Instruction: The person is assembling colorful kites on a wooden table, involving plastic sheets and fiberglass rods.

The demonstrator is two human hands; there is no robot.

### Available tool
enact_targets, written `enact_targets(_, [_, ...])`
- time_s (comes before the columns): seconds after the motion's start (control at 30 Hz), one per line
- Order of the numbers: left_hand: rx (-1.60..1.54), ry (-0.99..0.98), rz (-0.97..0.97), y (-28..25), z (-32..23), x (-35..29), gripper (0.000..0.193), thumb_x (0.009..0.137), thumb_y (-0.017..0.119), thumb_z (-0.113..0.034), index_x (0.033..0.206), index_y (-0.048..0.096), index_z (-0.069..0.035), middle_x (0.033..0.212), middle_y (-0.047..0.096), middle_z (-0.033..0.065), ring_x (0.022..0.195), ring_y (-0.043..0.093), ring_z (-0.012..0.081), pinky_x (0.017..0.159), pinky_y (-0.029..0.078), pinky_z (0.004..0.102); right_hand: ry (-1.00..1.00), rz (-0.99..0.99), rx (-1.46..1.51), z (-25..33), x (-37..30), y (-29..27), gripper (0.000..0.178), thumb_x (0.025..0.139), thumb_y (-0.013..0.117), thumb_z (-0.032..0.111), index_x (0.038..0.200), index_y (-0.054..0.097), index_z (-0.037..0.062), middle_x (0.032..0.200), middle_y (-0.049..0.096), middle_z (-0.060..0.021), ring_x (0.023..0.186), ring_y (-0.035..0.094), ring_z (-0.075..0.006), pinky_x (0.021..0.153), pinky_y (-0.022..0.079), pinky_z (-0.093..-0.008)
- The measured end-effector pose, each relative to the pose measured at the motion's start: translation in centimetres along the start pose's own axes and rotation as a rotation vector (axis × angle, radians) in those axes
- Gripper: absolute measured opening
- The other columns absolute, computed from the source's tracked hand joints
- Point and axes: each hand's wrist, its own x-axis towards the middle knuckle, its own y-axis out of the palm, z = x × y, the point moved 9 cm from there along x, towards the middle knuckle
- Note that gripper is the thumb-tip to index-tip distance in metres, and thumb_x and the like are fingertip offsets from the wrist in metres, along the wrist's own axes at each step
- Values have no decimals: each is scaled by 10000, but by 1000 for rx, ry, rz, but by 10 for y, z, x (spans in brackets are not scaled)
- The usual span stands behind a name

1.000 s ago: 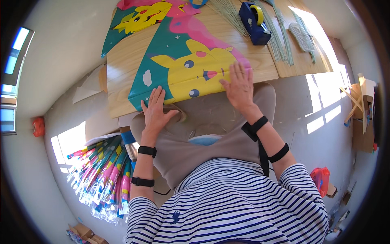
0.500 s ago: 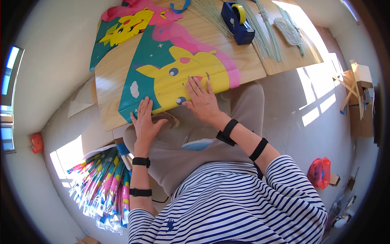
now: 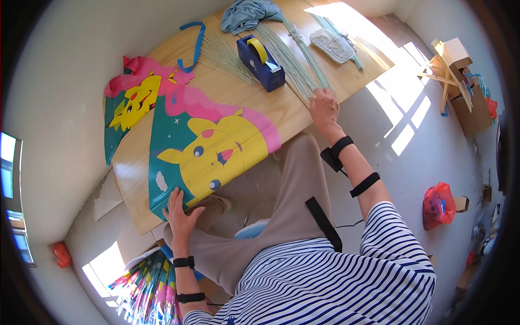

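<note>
Across the front of the wooden table (image 3: 131,179) lies a printed sheet (image 3: 227,151) in green, yellow and pink, with a large cartoon face. My left hand (image 3: 181,214) rests on its near left corner, fingers stretched flat and thumb spread. My right hand (image 3: 325,114) is at the table's front edge, its fingers bent around the near ends of thin pale-green rods (image 3: 309,57). How many rods the fingers pinch is hidden. Left of these rods stands a blue tape dispenser (image 3: 261,64) with a yellow roll.
A second printed sheet (image 3: 132,103) lies at the far left. Toward the back are a blue strip (image 3: 199,46), a grey-blue cloth (image 3: 249,15) and a clear tray (image 3: 331,46) of small pieces. Packaged colourful bundles (image 3: 149,290) lie low left. A red bag (image 3: 439,206) sits on the floor at right.
My right hand has left the sheet's face and moved right to the rods. The left hand stays on the sheet's corner. The view has swung right, bringing the cloth into sight.
</note>
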Motion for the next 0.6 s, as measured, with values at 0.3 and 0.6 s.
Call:
enact_targets(0.3, [-71,0,-20,-2,-9,-4,813,740,853,-349,1446,535,-104,1594,423,74,1479,371,302,1154,180,706,160,138,-135,-48,57,39,109,878,664,110,969,712,72,1104,667,-163,1008,698,-366,848,567,-442])
enact_targets(0.6, [-248,115,-345,-37,-12,-11,497,771,802,-109,1242,658,-50,1422,578,139,1305,526,352,1106,381,477,-318,-204,368,36,25,-40,64,859,645,22,858,643,86,869,649,-122,805,651,-360,674,503,-462])
